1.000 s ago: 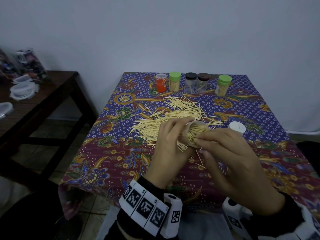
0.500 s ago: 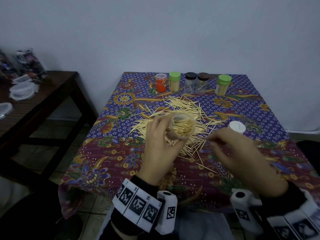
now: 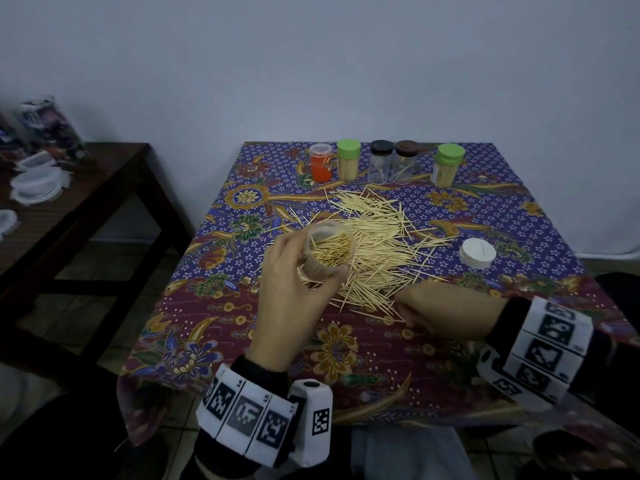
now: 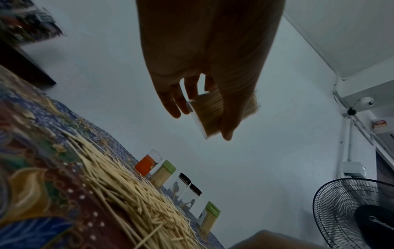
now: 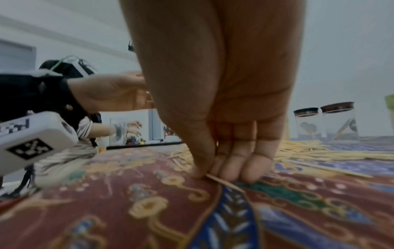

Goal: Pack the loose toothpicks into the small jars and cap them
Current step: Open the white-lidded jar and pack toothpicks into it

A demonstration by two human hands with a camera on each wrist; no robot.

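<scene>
Head view: left hand [image 3: 291, 292] grips an uncapped jar [image 3: 329, 249] of toothpicks above the pile [image 3: 377, 251] at the worktop's centre. Left wrist view: fingers curl round it. Right wrist view: right hand [image 5: 215, 101] pinches one toothpick [image 5: 226, 182] lying on the tablecloth.

No text is readable anywhere (wristband [image 3: 247, 415] markers are only coded squares).

Lower body of the open jar [image 3: 325, 252] concealed by the left hand [image 3: 294, 303]. Right hand [image 3: 446, 311] fingertips hidden in head view. Green-lidded jar [image 5: 389, 107] cropped at frame edge.
</scene>
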